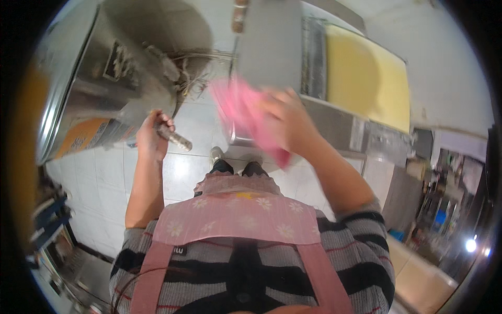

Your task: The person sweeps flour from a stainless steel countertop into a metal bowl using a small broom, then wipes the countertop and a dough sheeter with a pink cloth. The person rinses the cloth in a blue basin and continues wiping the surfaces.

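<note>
My left hand point(154, 133) is closed around a short, mottled, rod-like thing point(175, 139), whose far end points down to the right; I cannot tell what it is. A pink cloth point(245, 112) hangs from my right hand point(284, 115), blurred by motion, over the front corner of a grey metal cabinet or appliance point(270, 51). Whether the cloth touches that surface cannot be told. Past my right hand lies a yellow panel point(353, 74) beside a dark slotted strip point(313, 59).
A large shiny metal appliance point(102, 90) with an orange label stands at the left. Loose cables point(192, 80) run on the white tiled floor point(180, 172) behind it. Shelves with mixed items point(435, 204) are at the right, and more stacked things point(51, 223) at the lower left.
</note>
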Motion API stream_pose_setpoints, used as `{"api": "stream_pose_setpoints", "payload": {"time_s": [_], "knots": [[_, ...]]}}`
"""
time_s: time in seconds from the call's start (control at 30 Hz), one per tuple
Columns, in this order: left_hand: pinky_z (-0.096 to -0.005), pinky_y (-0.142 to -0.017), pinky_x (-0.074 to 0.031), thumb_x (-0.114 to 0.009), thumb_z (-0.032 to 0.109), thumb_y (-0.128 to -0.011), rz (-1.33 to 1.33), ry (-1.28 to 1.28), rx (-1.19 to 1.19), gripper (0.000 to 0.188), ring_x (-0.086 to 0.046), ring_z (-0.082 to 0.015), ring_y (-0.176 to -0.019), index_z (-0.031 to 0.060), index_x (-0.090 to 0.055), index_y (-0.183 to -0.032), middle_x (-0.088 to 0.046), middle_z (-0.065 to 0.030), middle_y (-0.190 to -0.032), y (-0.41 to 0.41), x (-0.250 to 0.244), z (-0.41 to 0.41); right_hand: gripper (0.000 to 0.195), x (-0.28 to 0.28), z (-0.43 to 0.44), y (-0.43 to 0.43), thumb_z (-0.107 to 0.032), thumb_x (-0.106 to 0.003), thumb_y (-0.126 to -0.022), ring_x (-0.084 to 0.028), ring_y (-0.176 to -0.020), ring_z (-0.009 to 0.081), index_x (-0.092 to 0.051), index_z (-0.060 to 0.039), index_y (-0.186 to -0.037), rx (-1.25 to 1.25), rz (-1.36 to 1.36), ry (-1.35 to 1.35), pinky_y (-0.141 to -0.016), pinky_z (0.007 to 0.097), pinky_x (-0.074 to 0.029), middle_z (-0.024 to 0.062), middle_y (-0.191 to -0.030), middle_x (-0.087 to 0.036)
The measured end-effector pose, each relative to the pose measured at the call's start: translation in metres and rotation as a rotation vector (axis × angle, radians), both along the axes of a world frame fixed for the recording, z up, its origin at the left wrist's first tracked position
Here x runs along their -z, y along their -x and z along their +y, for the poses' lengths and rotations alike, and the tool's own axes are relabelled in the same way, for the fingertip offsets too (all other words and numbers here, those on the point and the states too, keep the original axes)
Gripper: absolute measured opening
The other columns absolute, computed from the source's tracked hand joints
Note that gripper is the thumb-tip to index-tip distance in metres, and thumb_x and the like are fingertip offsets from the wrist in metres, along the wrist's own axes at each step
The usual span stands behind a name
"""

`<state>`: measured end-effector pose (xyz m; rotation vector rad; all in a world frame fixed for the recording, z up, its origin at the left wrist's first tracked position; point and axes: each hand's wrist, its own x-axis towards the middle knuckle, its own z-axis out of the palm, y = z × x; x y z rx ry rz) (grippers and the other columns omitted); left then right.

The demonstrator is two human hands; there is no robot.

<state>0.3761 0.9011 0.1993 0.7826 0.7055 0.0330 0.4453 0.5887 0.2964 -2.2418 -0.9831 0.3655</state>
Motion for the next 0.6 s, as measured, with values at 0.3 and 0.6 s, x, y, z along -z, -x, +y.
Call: {"api": "stream_pose_setpoints", "payload": {"time_s": [0.3,0.6], "knots": [[-0.0326,-0.061,-0.044,-0.044,0.019,-0.098,0.075,-0.108,-0.049,0.018,-0.052,-0.0205,-0.07,0.003,-0.053,-0.099,-0.053,-0.0064,-0.076,0.068,0.005,-0.017,0.029,0.066,-0.249,0.073,-0.015,-0.056,-0.081,-0.062,-0.088,0.028,-0.067,-0.0057,-0.106,0.928,-0.368,0.226,-0.081,0.0392,-0.048,0.0138,-0.105,-0.064],[-0.0324,-0.06,-0.044,-0.047,0.019,-0.096,0.126,-0.198,-0.037,0.019,-0.053,-0.0211,-0.067,0.0011,-0.051,-0.099,-0.053,-0.0074,-0.074,0.134,-0.016,-0.106,0.032,0.055,-0.063,0.085,0.0,-0.048,-0.077,-0.054,-0.101,0.0314,-0.066,-0.0078,-0.102,0.459,-0.294,-0.1,-0.092,0.0434,-0.04,0.0137,-0.105,-0.063]]}}
